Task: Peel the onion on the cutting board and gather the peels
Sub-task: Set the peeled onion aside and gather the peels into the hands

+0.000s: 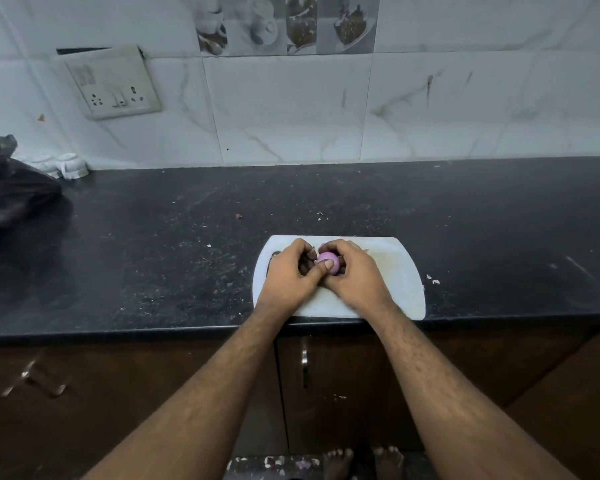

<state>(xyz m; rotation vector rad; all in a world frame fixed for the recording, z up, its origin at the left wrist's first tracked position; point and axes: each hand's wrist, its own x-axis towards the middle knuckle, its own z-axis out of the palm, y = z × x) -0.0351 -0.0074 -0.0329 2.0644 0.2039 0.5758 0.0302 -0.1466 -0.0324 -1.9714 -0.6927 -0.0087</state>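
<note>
A small pink-purple onion (pixel 330 260) is held over the white cutting board (pixel 400 271), which lies at the front edge of the black counter. My right hand (pixel 355 277) cups the onion from the right. My left hand (pixel 290 271) grips it from the left, with the thumb pressed on its front and a dark strip of peel (pixel 311 253) between the fingers. Most of the onion is hidden by my fingers. Dark peel pieces (pixel 303 268) lie under my left palm.
Small peel scraps (pixel 433 280) dot the black counter (pixel 153 244) right of the board and behind it. A dark plastic bag (pixel 11 188) and white cups (pixel 68 166) sit at the far left. A switch plate (pixel 113 84) hangs on the tiled wall.
</note>
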